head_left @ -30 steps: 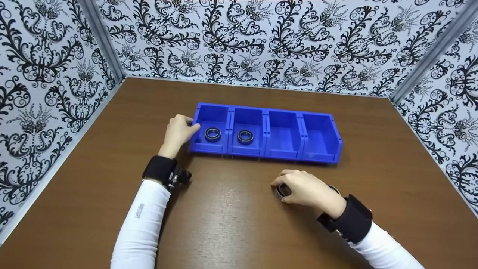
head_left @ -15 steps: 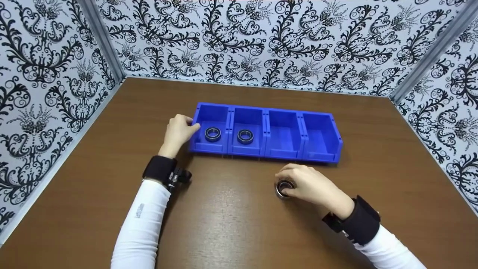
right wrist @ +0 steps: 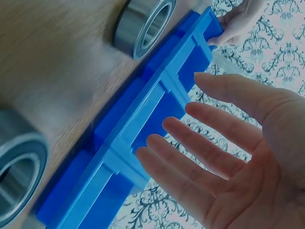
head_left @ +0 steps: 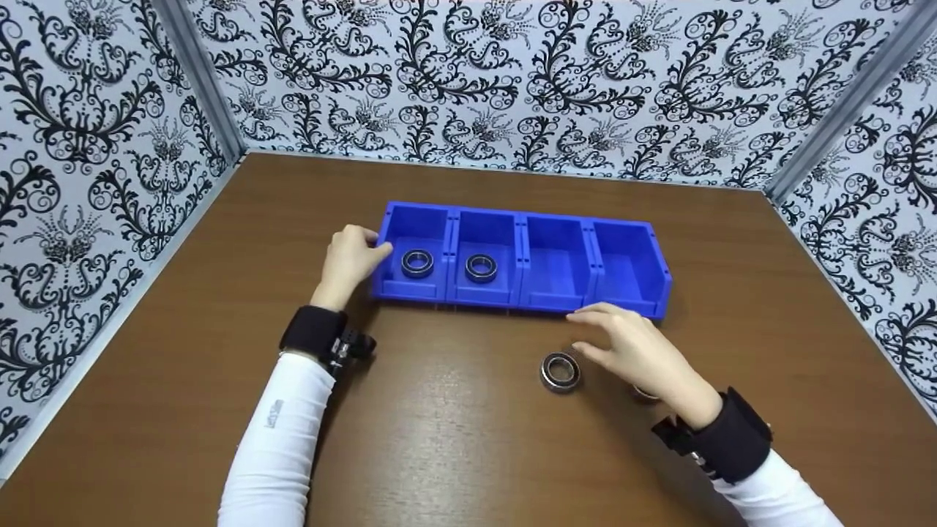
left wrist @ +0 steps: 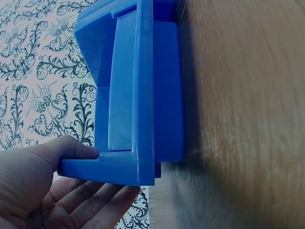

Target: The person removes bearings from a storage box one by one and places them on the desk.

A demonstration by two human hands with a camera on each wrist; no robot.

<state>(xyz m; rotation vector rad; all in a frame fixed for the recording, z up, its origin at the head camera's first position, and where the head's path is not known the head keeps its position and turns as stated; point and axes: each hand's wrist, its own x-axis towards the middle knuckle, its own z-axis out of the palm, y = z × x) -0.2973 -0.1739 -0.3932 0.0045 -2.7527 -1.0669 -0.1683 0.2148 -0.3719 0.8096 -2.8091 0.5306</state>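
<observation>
My left hand (head_left: 351, 260) grips the left side wall of a blue four-bay bin (head_left: 558, 301); in the left wrist view the thumb lies on one face of that wall and the fingers on the other. My right hand (head_left: 637, 348) hovers over the table, fingers extended and holding nothing, as the right wrist view shows (right wrist: 228, 143). Just left of its thumb a ball bearing (head_left: 547, 383) lies flat on the tabletop. Another bearing (head_left: 647, 396) is mostly hidden beneath the right hand and wrist; its ring (right wrist: 40, 155) looms close in the right wrist view.
One bearing (head_left: 417, 273) lies in the bin's leftmost bay and another bearing (head_left: 481, 277) in the bay beside it. The two right bays show bare blue floors. Patterned wall panels (head_left: 468, 95) enclose the brown table (head_left: 439, 439) at the back and sides.
My right hand has let go of the bearing on the table and moved up and to the right, its fingers opening. The left hand and the bin have stayed in place.
</observation>
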